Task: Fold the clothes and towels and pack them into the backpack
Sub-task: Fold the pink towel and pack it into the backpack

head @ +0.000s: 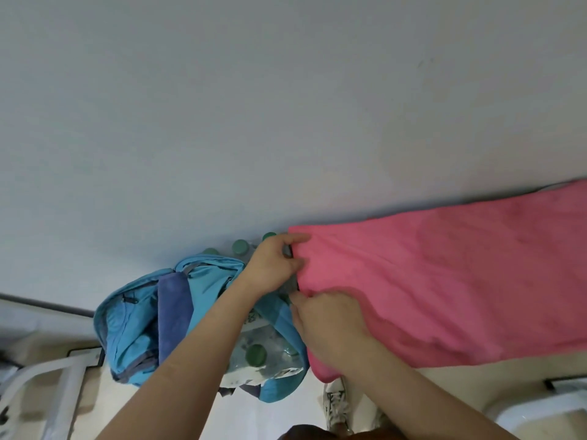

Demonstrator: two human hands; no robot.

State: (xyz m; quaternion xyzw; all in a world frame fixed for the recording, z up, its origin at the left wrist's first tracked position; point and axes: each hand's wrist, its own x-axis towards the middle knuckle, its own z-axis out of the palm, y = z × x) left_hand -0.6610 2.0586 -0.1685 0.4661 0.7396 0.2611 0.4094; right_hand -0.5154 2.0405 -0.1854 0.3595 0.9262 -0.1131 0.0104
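Note:
A large pink towel [444,281] lies spread out to the right, reaching the frame's right edge. My left hand [273,265] pinches its upper left corner. My right hand [327,322] grips the towel's left edge lower down. To the left stands an open light-blue backpack [133,328] with a folded darker blue cloth [173,309] inside it. My left forearm crosses over the backpack.
A plastic-wrapped pack of bottles with green caps [255,355] lies next to the backpack, under my arms. A white wall [286,106] fills the upper half. White frame parts [60,376] sit at the lower left, a shoe [336,404] at the bottom.

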